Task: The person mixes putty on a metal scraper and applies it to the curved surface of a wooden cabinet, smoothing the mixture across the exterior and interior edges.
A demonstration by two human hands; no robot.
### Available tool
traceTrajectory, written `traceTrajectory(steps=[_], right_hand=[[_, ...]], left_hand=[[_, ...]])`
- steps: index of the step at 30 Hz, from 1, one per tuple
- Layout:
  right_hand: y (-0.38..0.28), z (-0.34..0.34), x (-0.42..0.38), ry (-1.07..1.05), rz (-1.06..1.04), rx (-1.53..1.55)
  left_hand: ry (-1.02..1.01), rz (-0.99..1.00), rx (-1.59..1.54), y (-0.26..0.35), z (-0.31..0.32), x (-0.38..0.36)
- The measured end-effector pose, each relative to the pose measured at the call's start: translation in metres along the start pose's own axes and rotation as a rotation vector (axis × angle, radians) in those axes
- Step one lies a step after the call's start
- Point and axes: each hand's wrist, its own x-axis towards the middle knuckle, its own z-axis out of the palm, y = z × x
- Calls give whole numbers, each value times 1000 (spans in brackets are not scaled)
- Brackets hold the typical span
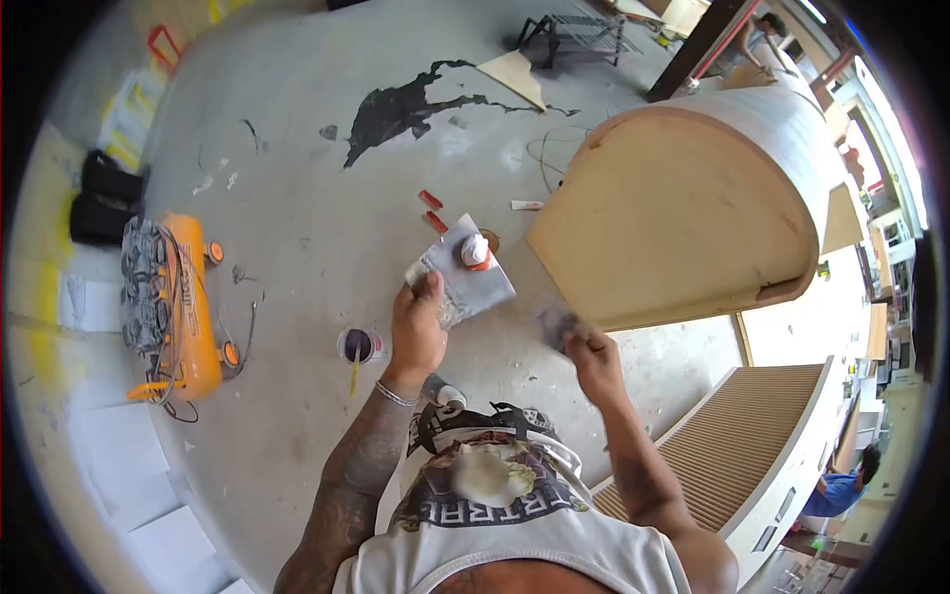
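My left hand [420,322] grips a flat grey mixing board [485,289] by its near left edge, thumb on top. On the board sits a dollop of white paste [475,247] with an orange-red streak of paste beside it. My right hand [591,358] is closed around a small, flat spreader [556,325], blurred by motion, to the right of the board. Just beyond that hand stands a large tan panel with a curved edge [683,213], the end of a rounded body. Two red tubes [429,200] lie on the floor past the board.
A tub of dark liquid [358,346] with a yellow stick stands left of my feet. Farther left is an orange air compressor [193,307] with hoses. A ribbed panel [727,436] lies at right. Two other people [841,493] are at the right side.
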Motion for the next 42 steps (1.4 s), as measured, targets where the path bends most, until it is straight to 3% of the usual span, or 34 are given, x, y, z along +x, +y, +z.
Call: traceTrajectory(steps=[1,4,5,6,8,11,14,16,18,19,20,22,26,27,30,33,34,35,39,42], right_hand=[[-13,1,-12,93,140,662],[-39,-11,-51,45,432,1173],[-41,-18,-66,9,468,1147],[-41,-27,-77,-92,512,1325],[-68,-53,-103,44,541,1377],[-17,-111,-129,-138,300,1530],[-6,-146,-162,-26,-55,1399],[-18,-150,-184,266,-349,997],[4,-159,-200,269,-707,361],[8,-165,-200,238,-877,118],[7,-174,-207,228,-927,-177],[7,-177,-216,240,-862,-381],[54,-194,-228,350,-543,-435],[57,-202,-235,320,-395,-462],[76,-233,-247,260,-257,-629],[27,-249,-244,402,-497,-747],[13,-251,-238,435,-593,-817],[2,-250,-234,359,-580,-912],[-9,-264,-216,-10,-510,-1149],[-36,-250,-200,172,-522,-1134]], left_hand=[[14,216,220,-10,11,-7],[-276,616,669,-17,57,-25],[-406,767,779,-19,75,-29],[-566,899,847,-27,86,-31],[-693,959,917,-33,116,-48],[-880,980,1019,-24,148,-58],[-823,440,878,-56,162,-77],[-459,-185,492,-82,174,-97],[-137,-662,-207,-104,200,-107],[-124,-852,-212,-111,208,-109],[-162,-907,-279,-118,218,-111],[-241,-1015,-413,-125,243,-117],[-224,-923,-248,-139,253,-111],[-197,-928,-308,-137,256,-108],[-258,-830,-228,-138,263,-91],[-432,-635,-1,-168,262,-84],[-430,-718,-84,-159,272,-83],[-421,-802,-163,-151,283,-82],[-532,-761,-79,-162,281,-64],[-556,-745,-59,-159,273,-52]])
